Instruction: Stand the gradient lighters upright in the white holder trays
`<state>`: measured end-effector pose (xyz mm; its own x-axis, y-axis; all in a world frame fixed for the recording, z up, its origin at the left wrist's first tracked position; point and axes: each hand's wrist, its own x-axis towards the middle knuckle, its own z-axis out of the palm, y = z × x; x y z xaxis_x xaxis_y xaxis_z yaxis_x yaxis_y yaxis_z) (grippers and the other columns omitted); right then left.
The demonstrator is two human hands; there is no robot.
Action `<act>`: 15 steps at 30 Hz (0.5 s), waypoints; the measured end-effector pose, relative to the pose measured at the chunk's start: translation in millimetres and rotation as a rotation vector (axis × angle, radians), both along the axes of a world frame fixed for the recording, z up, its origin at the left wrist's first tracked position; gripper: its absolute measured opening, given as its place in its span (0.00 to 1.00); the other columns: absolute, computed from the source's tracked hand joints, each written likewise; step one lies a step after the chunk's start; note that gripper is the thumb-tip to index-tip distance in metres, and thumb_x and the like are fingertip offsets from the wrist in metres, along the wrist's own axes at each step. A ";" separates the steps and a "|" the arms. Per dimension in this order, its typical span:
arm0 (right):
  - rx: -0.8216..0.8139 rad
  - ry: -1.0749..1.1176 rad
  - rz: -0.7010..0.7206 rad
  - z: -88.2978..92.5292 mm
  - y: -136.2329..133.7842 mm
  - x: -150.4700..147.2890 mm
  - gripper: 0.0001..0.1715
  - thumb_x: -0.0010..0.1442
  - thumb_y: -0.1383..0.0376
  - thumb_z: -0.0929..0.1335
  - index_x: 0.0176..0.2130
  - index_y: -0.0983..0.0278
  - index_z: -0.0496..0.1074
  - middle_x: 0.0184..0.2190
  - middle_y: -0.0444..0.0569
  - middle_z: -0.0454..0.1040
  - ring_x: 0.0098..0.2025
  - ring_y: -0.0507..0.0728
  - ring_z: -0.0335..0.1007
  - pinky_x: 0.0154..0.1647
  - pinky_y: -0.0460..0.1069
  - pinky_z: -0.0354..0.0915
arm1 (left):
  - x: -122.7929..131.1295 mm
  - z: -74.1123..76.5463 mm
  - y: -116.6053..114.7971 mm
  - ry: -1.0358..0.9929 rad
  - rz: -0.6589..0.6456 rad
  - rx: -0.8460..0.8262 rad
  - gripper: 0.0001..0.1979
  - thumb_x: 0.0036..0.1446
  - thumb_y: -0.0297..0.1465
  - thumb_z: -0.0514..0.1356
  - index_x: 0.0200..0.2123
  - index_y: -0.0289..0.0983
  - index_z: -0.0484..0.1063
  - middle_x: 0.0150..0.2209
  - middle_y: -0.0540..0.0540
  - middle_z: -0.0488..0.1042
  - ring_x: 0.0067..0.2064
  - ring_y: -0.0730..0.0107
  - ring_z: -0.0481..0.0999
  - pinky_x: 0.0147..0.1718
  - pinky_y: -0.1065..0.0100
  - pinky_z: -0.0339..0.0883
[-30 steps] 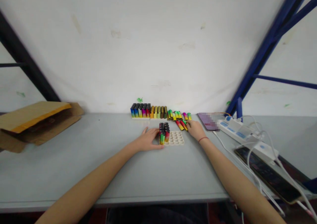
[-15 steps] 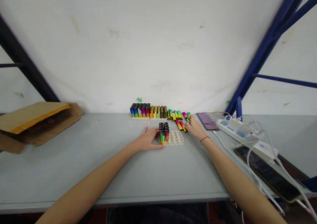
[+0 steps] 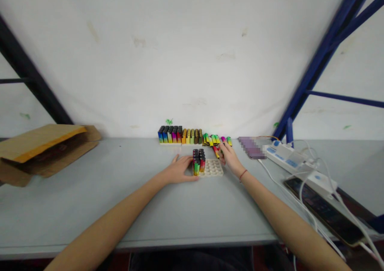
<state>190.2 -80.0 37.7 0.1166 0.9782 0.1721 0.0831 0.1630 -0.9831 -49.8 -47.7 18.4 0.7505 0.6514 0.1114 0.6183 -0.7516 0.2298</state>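
Tray (image 3: 214, 167) against left hand (image 3: 179, 170)

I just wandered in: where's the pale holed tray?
In the head view, the pale tray lies centrally on the table, beside the left hand, its far right corner near the right hand.

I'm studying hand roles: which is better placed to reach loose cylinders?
Likely the right hand, beside the loose cylinders, though possibly holding one; the left hand is farther, at the left end of the tray.

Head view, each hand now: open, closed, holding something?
Left hand: open, around the left end of the cream tray.
Right hand: curled beside a red-yellow piece; any hold can't be told.
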 end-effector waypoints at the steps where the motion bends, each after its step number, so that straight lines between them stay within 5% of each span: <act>1: -0.058 0.051 -0.026 -0.6 0.5 -0.9 0.25 0.58 0.42 0.58 0.28 0.59 0.55 0.15 0.36 0.49 0.13 0.47 0.42 0.12 0.46 0.44 | 0.1 0.3 -0.2 0.002 0.000 -0.002 0.44 0.51 0.59 0.54 0.61 0.35 0.53 0.60 0.34 0.59 0.62 0.46 0.57 0.60 0.42 0.35; 5: -0.181 0.150 -0.075 -6.7 3.5 0.1 0.32 0.57 0.36 0.50 0.21 0.58 0.50 0.11 0.37 0.43 0.11 0.48 0.40 0.12 0.47 0.43 | 0.3 1.2 -0.7 0.010 -0.001 -0.006 0.44 0.51 0.59 0.54 0.61 0.35 0.53 0.61 0.33 0.59 0.62 0.47 0.57 0.60 0.42 0.36; 9: -0.146 0.181 -0.077 -14.5 6.5 0.9 0.34 0.55 0.35 0.45 0.20 0.58 0.50 0.10 0.40 0.48 0.11 0.50 0.47 0.12 0.48 0.48 | -0.4 -0.2 0.2 0.002 -0.003 0.002 0.43 0.51 0.58 0.54 0.61 0.35 0.53 0.61 0.34 0.59 0.62 0.47 0.57 0.60 0.42 0.36; 15: -0.174 0.201 -0.165 -17.8 9.8 2.3 0.31 0.56 0.37 0.49 0.22 0.58 0.53 0.10 0.37 0.43 0.11 0.49 0.37 0.10 0.46 0.40 | -1.3 -0.7 0.7 0.000 -0.008 0.003 0.44 0.51 0.59 0.54 0.61 0.34 0.54 0.60 0.34 0.59 0.62 0.47 0.57 0.60 0.41 0.35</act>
<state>192.6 -70.2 19.9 0.2908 0.9560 -0.0392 -0.1043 -0.0091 -0.9945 -51.0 -47.0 17.7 0.7555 0.6452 0.1135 0.6123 -0.7571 0.2279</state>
